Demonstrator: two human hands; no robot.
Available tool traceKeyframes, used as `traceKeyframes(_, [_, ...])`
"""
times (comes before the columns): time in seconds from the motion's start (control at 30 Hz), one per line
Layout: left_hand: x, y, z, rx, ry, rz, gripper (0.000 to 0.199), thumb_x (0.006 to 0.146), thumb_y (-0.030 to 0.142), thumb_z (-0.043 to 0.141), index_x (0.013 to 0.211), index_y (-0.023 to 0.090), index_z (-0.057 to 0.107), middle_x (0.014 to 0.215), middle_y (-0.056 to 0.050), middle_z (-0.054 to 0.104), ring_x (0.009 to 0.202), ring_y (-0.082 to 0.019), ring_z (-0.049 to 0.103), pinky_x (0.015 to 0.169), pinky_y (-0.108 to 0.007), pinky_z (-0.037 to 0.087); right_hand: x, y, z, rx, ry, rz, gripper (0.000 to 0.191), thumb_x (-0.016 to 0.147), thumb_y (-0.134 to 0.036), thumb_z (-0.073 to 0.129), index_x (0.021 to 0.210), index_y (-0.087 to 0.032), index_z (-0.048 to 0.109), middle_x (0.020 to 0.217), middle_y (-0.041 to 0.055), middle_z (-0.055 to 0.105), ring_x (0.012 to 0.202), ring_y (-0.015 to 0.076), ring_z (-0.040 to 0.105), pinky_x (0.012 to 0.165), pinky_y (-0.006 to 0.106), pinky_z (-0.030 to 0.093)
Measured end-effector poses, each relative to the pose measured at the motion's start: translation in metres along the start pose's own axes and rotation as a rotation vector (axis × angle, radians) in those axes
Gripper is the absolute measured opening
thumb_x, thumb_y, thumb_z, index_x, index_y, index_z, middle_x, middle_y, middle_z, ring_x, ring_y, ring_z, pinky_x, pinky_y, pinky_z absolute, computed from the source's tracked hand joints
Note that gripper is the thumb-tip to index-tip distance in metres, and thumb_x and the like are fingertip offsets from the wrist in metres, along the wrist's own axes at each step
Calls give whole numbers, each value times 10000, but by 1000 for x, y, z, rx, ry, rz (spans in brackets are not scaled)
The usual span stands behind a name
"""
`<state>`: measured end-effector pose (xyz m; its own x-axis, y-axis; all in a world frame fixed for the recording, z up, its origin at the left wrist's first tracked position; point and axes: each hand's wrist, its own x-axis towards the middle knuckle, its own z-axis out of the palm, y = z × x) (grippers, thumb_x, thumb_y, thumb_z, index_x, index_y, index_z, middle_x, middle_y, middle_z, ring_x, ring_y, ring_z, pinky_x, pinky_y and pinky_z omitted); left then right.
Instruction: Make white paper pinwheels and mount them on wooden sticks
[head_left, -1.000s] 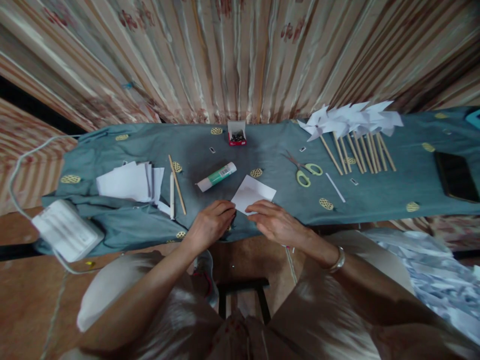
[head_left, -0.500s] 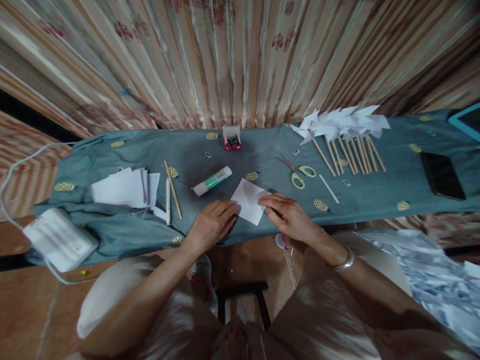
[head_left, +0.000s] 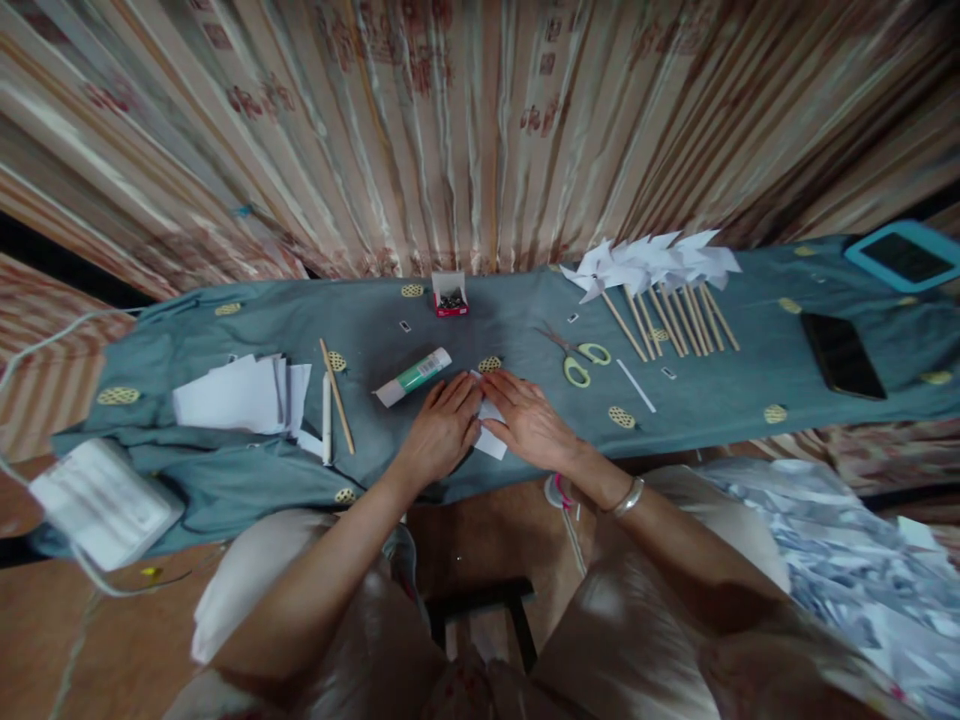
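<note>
A white paper piece (head_left: 491, 440) lies on the green cloth at the front middle, mostly covered by both hands. My left hand (head_left: 442, 425) rests on its left side, fingers stretched out flat. From the right, my right hand (head_left: 529, 420) lies over the paper with extended fingers, its fingertips close to those of the left. A green and white tube (head_left: 412, 377) sits just beyond my left hand. Scissors with light green handles (head_left: 577, 360) lie to the right of my right hand.
Stacked white paper (head_left: 229, 393), a wooden stick (head_left: 337, 397) and a white power strip (head_left: 109, 505) are at left. A red box (head_left: 450, 297) stands at the back. To the right are paper pinwheels (head_left: 652, 265), a white strip (head_left: 636, 386), a phone (head_left: 841, 355) and a blue-framed device (head_left: 904, 255).
Both hands have come together over the paper, the right one moving left across it. The paper now shows much less. The view has shifted slightly.
</note>
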<state>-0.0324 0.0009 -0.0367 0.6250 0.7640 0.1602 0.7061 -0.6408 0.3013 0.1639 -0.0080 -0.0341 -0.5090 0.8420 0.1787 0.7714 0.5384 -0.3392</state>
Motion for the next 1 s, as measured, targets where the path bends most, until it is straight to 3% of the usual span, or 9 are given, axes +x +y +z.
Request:
traceKeyframes(0.27, [-10, -11, -1, 71, 52, 15, 496, 959, 344, 501, 1362, 56, 515, 1470, -223, 497, 1404, -322, 431, 1129, -506, 394, -27, 6, -8, -68, 31, -31, 476, 962, -306, 512, 1358, -44, 538, 1414, 216, 563, 1366, 328, 478, 1086, 511, 455])
traceKeyframes(0.43, [-18, -12, -4, 126, 76, 25, 483, 951, 341, 525, 1339, 52, 536, 1443, -229, 524, 1370, -336, 474, 1102, -505, 431, -45, 10, -21, -107, 47, -19, 408, 937, -257, 550, 1254, -9, 619, 1310, 241, 636, 1239, 340, 590, 1031, 514, 516])
traceKeyframes(0.6, [-30, -7, -10, 115, 101, 65, 476, 907, 332, 608, 1303, 70, 571, 1424, -228, 544, 1381, -357, 454, 1117, -561, 402, -56, 20, -33, 3, 92, 6, 285, 930, -213, 529, 1133, -106, 699, 1169, 193, 709, 1120, 317, 656, 963, 540, 559])
traceKeyframes(0.77, [-34, 2, -9, 42, 75, 212, 406, 889, 317, 644, 1253, 144, 602, 1362, -172, 611, 1336, -317, 512, 1105, -561, 424, -54, 16, -31, 133, 54, -36, 381, 893, -251, 617, 1257, -137, 635, 1330, 177, 634, 1253, 295, 584, 1043, 527, 514])
traceKeyframes(0.9, [-28, 4, -3, 38, 122, 241, 252, 925, 259, 584, 1143, 145, 639, 1227, -155, 682, 1194, -268, 625, 1022, -470, 523, -47, 7, -23, 172, -40, -64, 568, 807, -299, 744, 1326, -135, 582, 1399, 183, 580, 1324, 298, 523, 1091, 522, 464])
traceKeyframes(1.0, [-25, 3, -1, 59, 172, 280, 212, 962, 238, 512, 1100, 151, 647, 1136, -125, 713, 1153, -236, 650, 961, -396, 565, -44, 6, -19, 192, -40, -68, 585, 794, -335, 761, 1314, -128, 594, 1388, 192, 586, 1334, 303, 514, 1099, 525, 450])
